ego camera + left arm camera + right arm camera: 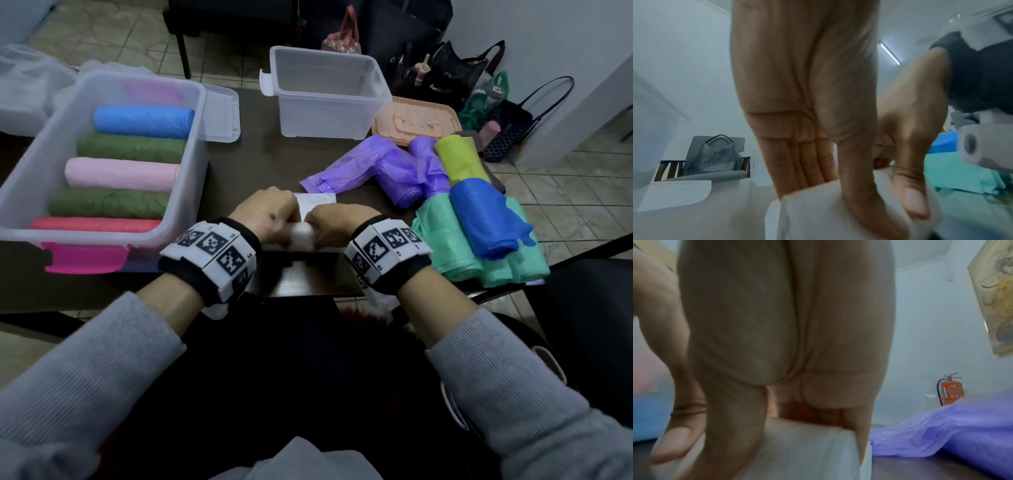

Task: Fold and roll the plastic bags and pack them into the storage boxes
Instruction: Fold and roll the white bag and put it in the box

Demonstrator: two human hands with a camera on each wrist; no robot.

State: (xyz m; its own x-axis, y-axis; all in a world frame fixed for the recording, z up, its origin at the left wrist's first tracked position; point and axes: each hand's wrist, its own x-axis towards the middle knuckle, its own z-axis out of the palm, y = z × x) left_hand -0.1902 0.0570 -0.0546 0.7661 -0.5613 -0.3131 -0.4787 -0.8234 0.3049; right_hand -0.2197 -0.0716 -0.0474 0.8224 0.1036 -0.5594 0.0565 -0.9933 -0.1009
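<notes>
A white plastic bag [318,199] lies at the table's front centre, its near end wound into a roll [301,235]. My left hand [270,214] and right hand [334,224] grip that roll side by side. In the left wrist view my left hand [857,191] has fingers curled over the white bag [818,214], thumb in front. The right wrist view shows my right hand [777,431] round the white bag [801,446] the same way. The left storage box [202,102] holds several rolls: blue [144,121], green, pink [120,174], green and red. A second box [325,96] stands empty.
At the right lie purple bags [376,168], a yellow-green roll [460,161], a blue roll [483,219] and mint-green rolls [445,250]. An orange lid [414,120] and a clear lid [221,116] lie at the back. Handbags [479,85] sit on the floor beyond.
</notes>
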